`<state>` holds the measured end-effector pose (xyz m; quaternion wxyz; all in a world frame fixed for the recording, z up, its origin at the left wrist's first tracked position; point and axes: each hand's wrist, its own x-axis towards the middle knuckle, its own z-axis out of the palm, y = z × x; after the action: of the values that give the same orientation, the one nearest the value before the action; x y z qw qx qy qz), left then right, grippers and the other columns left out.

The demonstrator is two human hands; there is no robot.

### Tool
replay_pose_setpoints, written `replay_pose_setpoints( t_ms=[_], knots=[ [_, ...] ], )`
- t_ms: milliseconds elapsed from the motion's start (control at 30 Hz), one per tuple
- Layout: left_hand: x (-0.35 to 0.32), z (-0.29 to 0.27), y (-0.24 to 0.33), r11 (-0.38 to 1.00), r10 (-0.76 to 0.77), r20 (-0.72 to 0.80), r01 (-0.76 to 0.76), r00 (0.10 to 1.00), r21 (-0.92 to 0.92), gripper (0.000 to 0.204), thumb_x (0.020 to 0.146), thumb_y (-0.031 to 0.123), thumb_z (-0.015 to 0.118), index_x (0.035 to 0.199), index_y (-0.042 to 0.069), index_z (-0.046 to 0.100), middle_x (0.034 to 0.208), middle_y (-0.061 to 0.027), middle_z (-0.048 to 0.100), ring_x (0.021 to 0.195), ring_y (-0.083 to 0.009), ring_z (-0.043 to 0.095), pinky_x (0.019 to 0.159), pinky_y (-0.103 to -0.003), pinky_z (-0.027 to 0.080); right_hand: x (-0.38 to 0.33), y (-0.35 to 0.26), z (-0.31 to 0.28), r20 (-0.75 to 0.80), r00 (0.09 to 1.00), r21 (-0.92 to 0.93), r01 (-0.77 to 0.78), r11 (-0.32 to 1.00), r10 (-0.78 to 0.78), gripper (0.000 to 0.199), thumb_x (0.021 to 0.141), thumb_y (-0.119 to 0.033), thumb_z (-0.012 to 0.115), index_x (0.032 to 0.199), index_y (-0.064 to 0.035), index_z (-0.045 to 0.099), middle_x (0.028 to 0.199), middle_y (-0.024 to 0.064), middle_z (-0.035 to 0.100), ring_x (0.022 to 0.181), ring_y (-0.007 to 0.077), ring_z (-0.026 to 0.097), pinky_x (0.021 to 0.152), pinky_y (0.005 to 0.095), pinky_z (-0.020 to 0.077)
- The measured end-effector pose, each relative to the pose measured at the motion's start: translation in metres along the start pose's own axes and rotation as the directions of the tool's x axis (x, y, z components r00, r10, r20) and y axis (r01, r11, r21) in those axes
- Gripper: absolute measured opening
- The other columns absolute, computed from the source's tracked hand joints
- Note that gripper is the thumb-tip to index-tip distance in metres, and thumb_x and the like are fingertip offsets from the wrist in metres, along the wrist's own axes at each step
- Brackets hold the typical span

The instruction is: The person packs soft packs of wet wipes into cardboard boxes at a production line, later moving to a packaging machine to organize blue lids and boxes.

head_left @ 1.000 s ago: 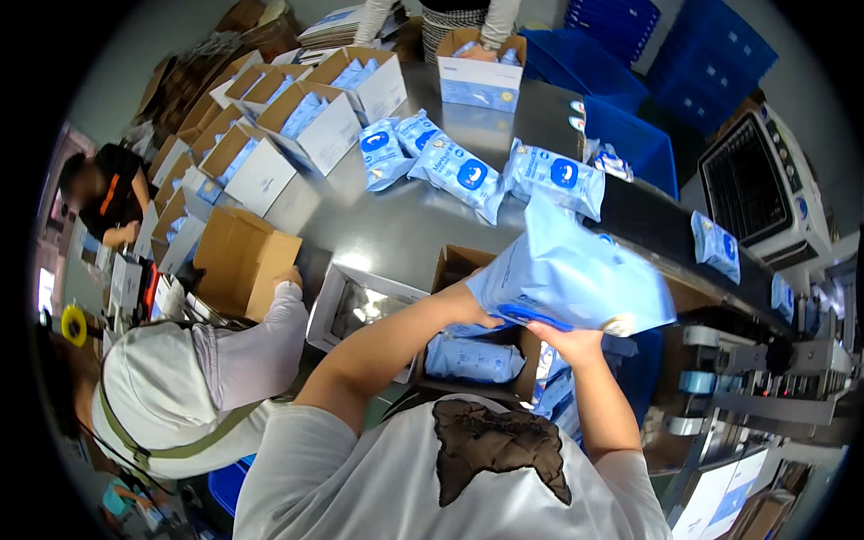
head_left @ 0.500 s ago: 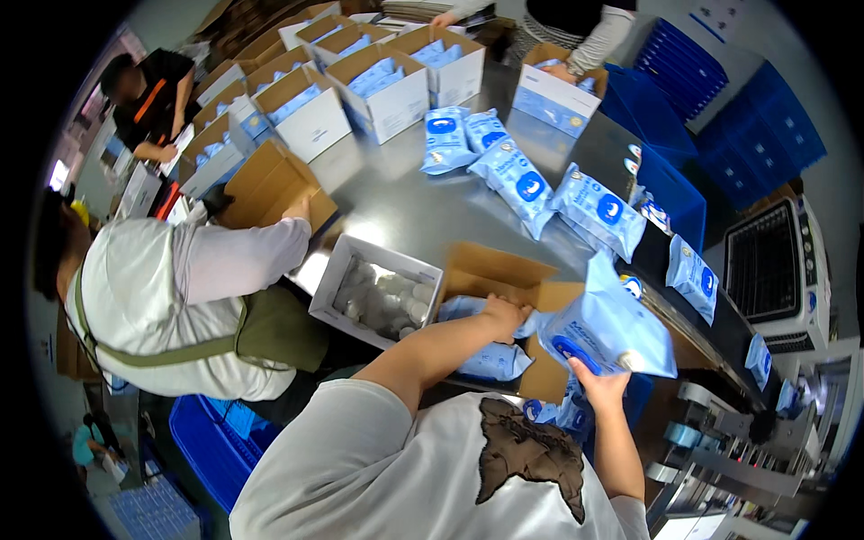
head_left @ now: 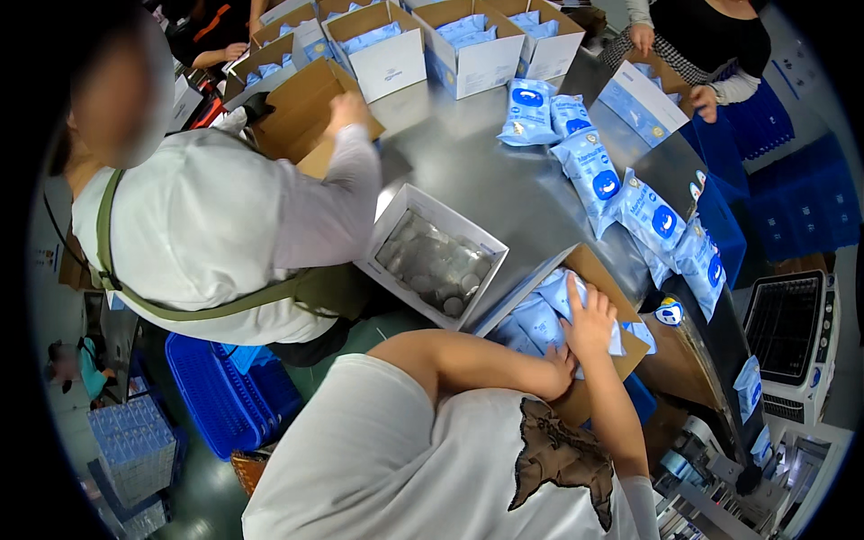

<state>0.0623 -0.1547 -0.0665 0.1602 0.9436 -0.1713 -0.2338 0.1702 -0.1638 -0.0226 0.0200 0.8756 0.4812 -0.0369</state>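
Note:
An open carton (head_left: 605, 271) stands at the table's near edge in front of me, with light-blue wet wipe packs (head_left: 537, 321) inside. My right hand (head_left: 590, 322) lies with spread fingers over the top of a pack at the carton's right side. Next to it, my left hand (head_left: 559, 371) rests against the near end of that pack, its fingers partly extended and partly hidden. Neither hand is wrapped round a pack. More wet wipe packs (head_left: 594, 175) lie in an overlapping row on the metal table beyond the carton.
A white box of clear round pieces (head_left: 498, 247) adjoins the carton on the left. A co-worker in white (head_left: 207, 225) handles another carton (head_left: 297, 112). Filled cartons (head_left: 468, 67) line the far side. Another person stands far right, near a conveyor (head_left: 733, 396). Blue baskets (head_left: 211, 387) sit lower left.
The pack my right hand held up is now down in the carton under my hands. My left hand has shifted to the carton's near right side. The view has turned left.

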Motion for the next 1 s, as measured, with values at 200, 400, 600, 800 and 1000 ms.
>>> replay_pose_setpoints(
  t_ms=[200,400,600,800,1000],
  knots=[
    [-0.132,-0.072,-0.079,0.716,-0.259,-0.743,-0.393,0.617,-0.576,0.014,0.079,0.008,0.059,0.093,0.005,0.061,0.087,-0.008,0.062,0.079,-0.0206,0.061,0.066,-0.033,0.048,-0.022,0.036,0.034,-0.099,0.988,0.284,0.146,0.948,-0.123,0.076,0.072,-0.029,0.07,0.139,-0.021,0.035,0.141,0.0143,0.032,0.129,0.0328,0.028,0.104,0.051,0.0212],
    [-0.148,0.043,-0.221,0.714,-0.697,-0.567,0.35,0.438,-0.607,0.028,0.071,0.006,0.068,0.098,0.005,0.059,0.094,-0.0125,0.057,0.087,-0.0285,0.058,0.076,-0.039,0.048,-0.057,0.009,0.019,0.125,0.991,0.193,-0.065,0.979,0.041,0.075,0.073,-0.045,0.067,0.138,-0.0225,0.038,0.149,0.0103,0.022,0.138,0.0323,0.014,0.108,0.0537,0.008],
    [-0.134,0.06,-0.252,0.647,-0.702,-0.318,0.384,0.637,-0.659,0.033,0.064,0.014,0.075,0.092,0.009,0.06,0.091,-0.0132,0.058,0.089,-0.0334,0.056,0.078,-0.039,0.047,-0.054,0.021,0.018,0.121,0.993,0.333,-0.044,0.942,0.003,0.074,0.069,-0.041,0.072,0.135,-0.0233,0.043,0.149,0.0098,0.021,0.138,0.0319,0.014,0.109,0.0525,0.0085],
    [-0.153,0.017,-0.217,-0.372,-0.779,0.105,-0.321,0.619,-0.871,0.018,0.086,0.014,0.062,0.099,0.004,0.056,0.1,-0.0069,0.06,0.092,-0.0184,0.06,0.082,-0.033,0.051,-0.046,0.014,0.002,-0.104,0.968,0.682,-0.097,0.725,0.227,0.031,0.076,-0.013,0.067,0.106,-0.0055,0.064,0.122,0.0161,0.054,0.114,0.033,0.049,0.097,0.0394,0.0387],
    [-0.155,-0.05,-0.123,-0.483,-0.609,-0.11,-0.478,0.785,-0.734,0.019,0.092,0.012,0.052,0.109,0.005,0.054,0.114,-0.0103,0.057,0.107,-0.0198,0.056,0.086,-0.032,0.049,-0.028,-0.052,-0.055,0.198,0.977,0.95,-0.172,-0.262,0.074,0.028,0.09,-0.01,0.055,0.117,-0.0028,0.054,0.104,0.0097,0.06,0.085,0.0153,0.061,0.074,0.0271,0.0509]
  ],
)
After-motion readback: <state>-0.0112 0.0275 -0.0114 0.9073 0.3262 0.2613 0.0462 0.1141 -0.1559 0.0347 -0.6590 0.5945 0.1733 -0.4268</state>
